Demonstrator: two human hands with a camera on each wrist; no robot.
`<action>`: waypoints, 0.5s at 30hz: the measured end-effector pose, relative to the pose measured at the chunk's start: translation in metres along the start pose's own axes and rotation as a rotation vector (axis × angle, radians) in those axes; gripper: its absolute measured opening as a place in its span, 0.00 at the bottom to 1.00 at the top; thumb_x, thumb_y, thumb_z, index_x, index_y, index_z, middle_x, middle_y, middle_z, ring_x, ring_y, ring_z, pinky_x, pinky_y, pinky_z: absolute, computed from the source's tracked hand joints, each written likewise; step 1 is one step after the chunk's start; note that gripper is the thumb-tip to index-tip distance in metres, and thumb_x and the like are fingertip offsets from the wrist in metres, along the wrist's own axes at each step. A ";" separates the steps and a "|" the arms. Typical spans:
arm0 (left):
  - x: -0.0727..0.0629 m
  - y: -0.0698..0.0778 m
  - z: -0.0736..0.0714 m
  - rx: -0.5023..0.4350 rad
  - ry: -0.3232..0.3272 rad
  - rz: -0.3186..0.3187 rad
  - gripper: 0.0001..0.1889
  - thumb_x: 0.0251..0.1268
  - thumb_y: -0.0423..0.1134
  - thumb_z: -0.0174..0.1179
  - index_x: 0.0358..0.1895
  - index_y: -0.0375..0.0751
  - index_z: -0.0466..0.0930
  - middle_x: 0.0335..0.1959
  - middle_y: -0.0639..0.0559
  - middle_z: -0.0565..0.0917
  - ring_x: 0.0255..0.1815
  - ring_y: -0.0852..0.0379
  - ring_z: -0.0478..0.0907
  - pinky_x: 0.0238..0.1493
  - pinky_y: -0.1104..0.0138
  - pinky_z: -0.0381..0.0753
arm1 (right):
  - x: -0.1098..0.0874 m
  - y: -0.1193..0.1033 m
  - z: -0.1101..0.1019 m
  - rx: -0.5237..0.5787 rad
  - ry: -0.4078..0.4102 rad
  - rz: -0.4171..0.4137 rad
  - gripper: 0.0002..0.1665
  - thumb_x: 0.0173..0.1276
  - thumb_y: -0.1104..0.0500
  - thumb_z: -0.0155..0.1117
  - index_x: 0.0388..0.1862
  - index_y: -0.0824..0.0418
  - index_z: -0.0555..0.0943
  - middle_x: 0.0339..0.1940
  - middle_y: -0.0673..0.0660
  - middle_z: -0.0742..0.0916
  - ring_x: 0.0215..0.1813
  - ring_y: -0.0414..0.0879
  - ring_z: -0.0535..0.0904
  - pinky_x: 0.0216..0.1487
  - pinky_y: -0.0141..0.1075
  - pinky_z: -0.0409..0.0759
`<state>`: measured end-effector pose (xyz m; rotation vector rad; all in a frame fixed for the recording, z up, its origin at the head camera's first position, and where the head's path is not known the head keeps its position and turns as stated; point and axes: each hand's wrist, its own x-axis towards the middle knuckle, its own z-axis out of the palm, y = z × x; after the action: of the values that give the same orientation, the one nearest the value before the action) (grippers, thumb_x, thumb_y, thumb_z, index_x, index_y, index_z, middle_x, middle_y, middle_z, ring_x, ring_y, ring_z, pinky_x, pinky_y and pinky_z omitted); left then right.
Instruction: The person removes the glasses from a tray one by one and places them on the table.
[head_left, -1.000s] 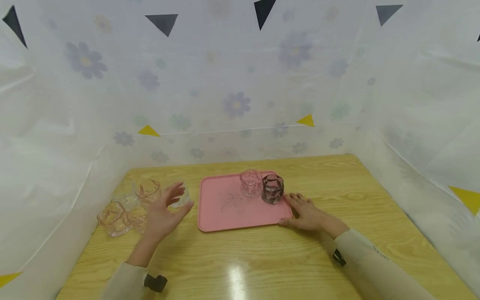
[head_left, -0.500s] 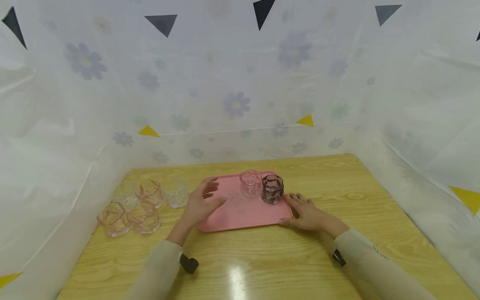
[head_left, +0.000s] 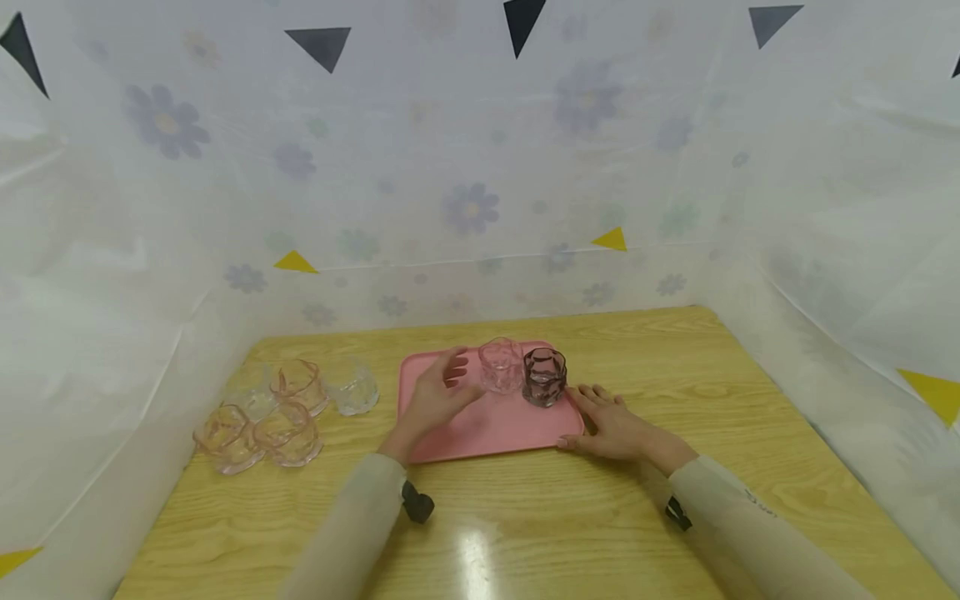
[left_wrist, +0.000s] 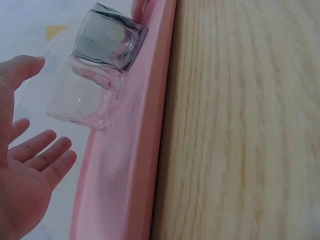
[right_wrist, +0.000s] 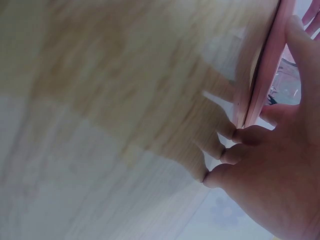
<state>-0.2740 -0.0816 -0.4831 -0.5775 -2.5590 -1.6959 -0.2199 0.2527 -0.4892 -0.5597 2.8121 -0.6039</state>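
Note:
A pink tray (head_left: pixel 495 429) lies on the wooden table, bearing two faceted glasses near its right side. One is a pale pink glass (head_left: pixel 501 367), the other a dark smoky glass (head_left: pixel 544 377) beside it. My left hand (head_left: pixel 438 400) hovers over the tray's left part, fingers apart and holding nothing, thumb and fingertips pointing at the pale pink glass. The left wrist view shows that glass (left_wrist: pixel 82 97) a short way beyond the spread fingers. My right hand (head_left: pixel 618 429) rests at the tray's right edge, thumb at the front corner, fingertips down on the table (right_wrist: pixel 125 100).
Several glasses stand grouped on the table's left: pinkish ones such as the front glass (head_left: pixel 288 435), and clear ones such as the glass (head_left: pixel 354 387) closest to the tray. White flower-patterned sheeting (head_left: pixel 472 283) encloses the table at the back and sides.
My left hand has moved right, from beside the clear glass at the left to over the tray near the pale pink glass. The right hand stays at the tray's edge.

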 end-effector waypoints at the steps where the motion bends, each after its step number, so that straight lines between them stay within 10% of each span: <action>1: 0.002 0.000 0.002 0.005 -0.001 -0.001 0.40 0.68 0.43 0.73 0.81 0.47 0.65 0.73 0.35 0.77 0.73 0.37 0.75 0.74 0.45 0.76 | 0.000 0.000 0.000 -0.001 0.001 0.000 0.60 0.73 0.29 0.62 0.88 0.63 0.52 0.86 0.73 0.58 0.86 0.74 0.47 0.80 0.77 0.43; 15: 0.024 0.001 0.022 0.030 -0.007 -0.066 0.43 0.67 0.48 0.73 0.82 0.52 0.63 0.75 0.40 0.76 0.73 0.39 0.75 0.72 0.45 0.78 | 0.002 0.004 0.003 -0.006 0.005 -0.002 0.61 0.73 0.28 0.62 0.88 0.61 0.51 0.86 0.73 0.58 0.86 0.74 0.46 0.80 0.76 0.43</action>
<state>-0.2920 -0.0543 -0.4856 -0.5042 -2.6313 -1.6744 -0.2222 0.2546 -0.4935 -0.5634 2.8191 -0.5982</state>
